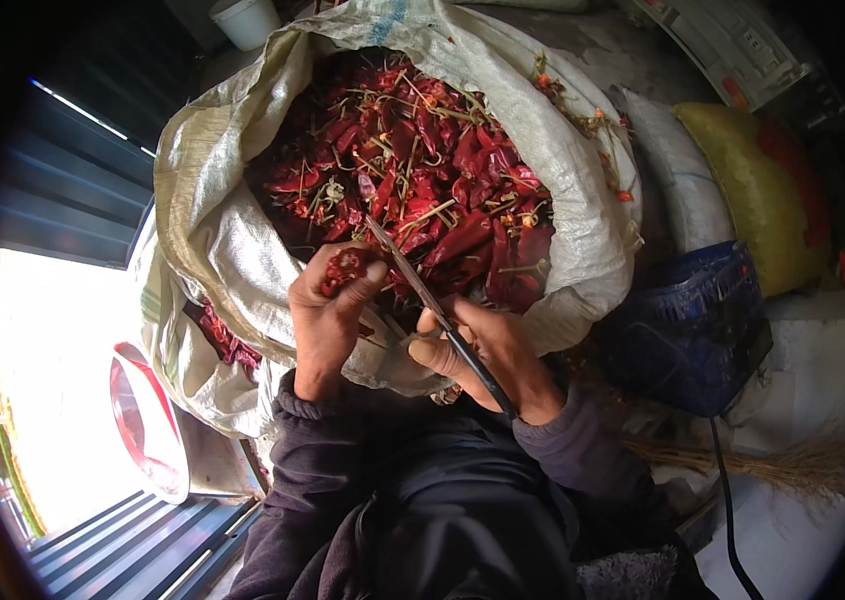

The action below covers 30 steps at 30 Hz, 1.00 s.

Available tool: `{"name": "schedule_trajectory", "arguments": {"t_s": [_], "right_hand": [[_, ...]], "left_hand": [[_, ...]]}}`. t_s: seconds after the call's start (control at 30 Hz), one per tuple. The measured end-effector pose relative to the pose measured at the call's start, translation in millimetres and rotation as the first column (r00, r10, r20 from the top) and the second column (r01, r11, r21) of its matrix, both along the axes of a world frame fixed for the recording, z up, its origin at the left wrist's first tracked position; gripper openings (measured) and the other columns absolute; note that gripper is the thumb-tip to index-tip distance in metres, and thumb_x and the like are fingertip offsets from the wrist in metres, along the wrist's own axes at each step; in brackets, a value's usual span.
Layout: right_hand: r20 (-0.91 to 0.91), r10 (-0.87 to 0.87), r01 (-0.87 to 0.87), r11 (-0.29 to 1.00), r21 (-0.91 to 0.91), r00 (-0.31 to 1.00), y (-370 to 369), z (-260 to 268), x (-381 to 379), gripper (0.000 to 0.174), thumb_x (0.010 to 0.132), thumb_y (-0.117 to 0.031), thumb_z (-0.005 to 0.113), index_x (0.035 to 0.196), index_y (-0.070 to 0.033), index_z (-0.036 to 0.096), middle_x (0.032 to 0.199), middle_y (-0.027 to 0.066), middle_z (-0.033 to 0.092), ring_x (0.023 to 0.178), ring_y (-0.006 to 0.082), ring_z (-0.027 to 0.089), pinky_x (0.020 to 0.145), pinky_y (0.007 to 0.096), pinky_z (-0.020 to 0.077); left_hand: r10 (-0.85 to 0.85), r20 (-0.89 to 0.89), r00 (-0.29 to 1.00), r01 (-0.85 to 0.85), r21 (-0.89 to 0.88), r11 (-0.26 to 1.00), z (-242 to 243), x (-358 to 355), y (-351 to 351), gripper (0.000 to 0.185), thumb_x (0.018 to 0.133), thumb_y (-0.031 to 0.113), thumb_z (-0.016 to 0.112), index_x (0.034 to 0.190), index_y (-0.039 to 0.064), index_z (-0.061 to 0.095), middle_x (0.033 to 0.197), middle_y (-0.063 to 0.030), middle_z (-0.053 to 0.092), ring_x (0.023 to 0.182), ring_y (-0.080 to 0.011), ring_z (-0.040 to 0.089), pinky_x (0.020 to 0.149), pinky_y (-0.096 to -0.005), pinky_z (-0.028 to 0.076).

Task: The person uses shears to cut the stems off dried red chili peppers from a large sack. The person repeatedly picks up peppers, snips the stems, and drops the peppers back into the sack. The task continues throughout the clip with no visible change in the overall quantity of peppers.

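My left hand [332, 307] is closed around a small bunch of dried red chili peppers [345, 270], with their ends showing above the fingers. In my right hand [494, 352] is a long metal cutting tool [422, 289], apparently shears, with a black handle lying along the wrist. Its tip points up and left, just right of the bunch. A second blade low between the hands is only partly visible. Both hands are over the near rim of a large white woven sack [580, 195], whose mouth is rolled back. Dried red chilies [400, 165] with stalks fill it.
Another woven sack [190, 382] with chilies stands at left, beside a red-rimmed container [145, 420]. At right are a blue plastic crate [692, 322], a yellow sack [760, 195], a straw broom [790, 465] and a black cable [726, 502]. A white bucket [246, 22] stands behind.
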State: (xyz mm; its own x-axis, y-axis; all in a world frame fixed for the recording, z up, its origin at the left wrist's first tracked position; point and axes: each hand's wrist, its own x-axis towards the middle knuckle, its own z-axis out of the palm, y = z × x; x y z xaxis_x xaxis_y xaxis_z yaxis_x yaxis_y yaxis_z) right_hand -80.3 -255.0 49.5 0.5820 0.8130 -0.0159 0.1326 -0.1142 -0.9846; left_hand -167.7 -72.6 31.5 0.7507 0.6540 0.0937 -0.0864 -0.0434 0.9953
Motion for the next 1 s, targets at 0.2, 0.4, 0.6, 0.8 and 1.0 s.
{"name": "schedule_trajectory", "arguments": {"t_s": [0.2, 0.4, 0.6, 0.8, 1.0], "right_hand": [[-0.653, 0.237, -0.082, 0.962, 0.260, 0.719, -6, 16, -2, 0.040, 0.098, -0.047, 0.072, 0.107, -0.010, 0.060, 0.071, -0.0053, 0.047, 0.054, 0.0038, 0.044, 0.045, 0.0231, 0.0355], [-0.391, -0.064, 0.325, 0.688, 0.649, 0.918, -44, 81, 106, 0.072, 0.101, -0.068, 0.046, 0.133, -0.004, 0.051, 0.076, -0.0019, 0.059, 0.059, 0.0062, 0.052, 0.058, 0.0228, 0.0481], [-0.026, -0.258, 0.253, 0.921, 0.296, 0.966, -26, 26, 65, 0.100, 0.086, -0.077, 0.062, 0.139, 0.007, 0.048, 0.105, 0.0192, 0.074, 0.100, 0.0307, 0.074, 0.083, 0.0363, 0.0605], [0.568, -0.023, 0.068, 0.996, -0.057, 0.822, -18, 29, 39, 0.088, 0.070, -0.058, 0.089, 0.130, 0.000, 0.059, 0.093, 0.0188, 0.069, 0.088, 0.0344, 0.070, 0.074, 0.0442, 0.0550], [0.690, -0.019, 0.117, 0.989, -0.096, 0.724, -11, 22, 34, 0.082, 0.072, -0.065, 0.082, 0.123, -0.004, 0.061, 0.081, 0.0132, 0.062, 0.078, 0.0316, 0.066, 0.068, 0.0439, 0.0539]], "left_hand": [[0.069, 0.020, 0.997, -0.060, -0.293, 0.954, 11, 8, -5, 0.015, 0.091, 0.010, 0.076, 0.103, 0.002, 0.073, 0.077, 0.0019, 0.066, 0.064, -0.0054, 0.054, 0.059, -0.0213, 0.041], [0.137, -0.045, 0.990, -0.142, -0.443, 0.885, -30, -20, 5, 0.024, 0.094, 0.013, 0.072, 0.116, 0.003, 0.066, 0.084, -0.0010, 0.064, 0.060, -0.0053, 0.048, 0.050, -0.0188, 0.035], [0.036, 0.109, 0.993, 0.022, -0.488, 0.872, -19, 7, 7, 0.023, 0.096, 0.016, 0.071, 0.116, 0.006, 0.065, 0.082, 0.0014, 0.062, 0.060, -0.0054, 0.046, 0.050, -0.0195, 0.035], [-0.015, 0.115, 0.993, 0.073, -0.525, 0.848, -21, 7, 11, 0.029, 0.091, 0.026, 0.077, 0.107, 0.008, 0.062, 0.078, 0.0015, 0.056, 0.061, -0.0068, 0.045, 0.048, -0.0196, 0.030], [-0.070, 0.128, 0.989, 0.130, -0.553, 0.823, -13, 18, 5, 0.025, 0.088, 0.019, 0.076, 0.106, 0.006, 0.063, 0.078, 0.0007, 0.056, 0.061, -0.0077, 0.047, 0.046, -0.0192, 0.031]]}}
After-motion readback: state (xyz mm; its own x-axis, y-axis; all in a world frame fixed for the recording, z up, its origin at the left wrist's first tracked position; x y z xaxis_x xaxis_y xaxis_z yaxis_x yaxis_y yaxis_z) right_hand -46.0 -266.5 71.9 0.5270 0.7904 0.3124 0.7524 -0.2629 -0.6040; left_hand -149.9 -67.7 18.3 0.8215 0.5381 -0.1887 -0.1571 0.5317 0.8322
